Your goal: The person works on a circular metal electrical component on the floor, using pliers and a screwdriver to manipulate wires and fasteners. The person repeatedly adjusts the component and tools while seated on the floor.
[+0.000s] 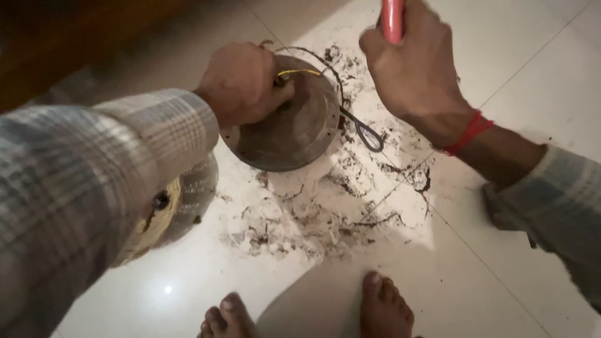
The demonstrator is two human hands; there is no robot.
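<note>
Centrally, a round brown metal disc [294, 122], dusty and dull, sits tilted above the white tiled floor [488, 263]. Yellow wire [299, 72] and a dark looped wire [366, 134] run from its hub. Dark grime [313, 213] is scattered on the tiles beneath. Left hand [244, 81] is clenched on the disc's centre, plaid sleeve forward. Right hand [416, 69] is raised, fingers wrapped around a pink handle [392, 19]; red thread [469, 133] at wrist.

Count: two hands, left hand [241, 81] and right hand [416, 69]. One round metal disc [294, 125]. One pink handle [392, 19]. One wire loop [369, 136]. Two bare feet [385, 307]. One ribbed round part [188, 194], near left.
</note>
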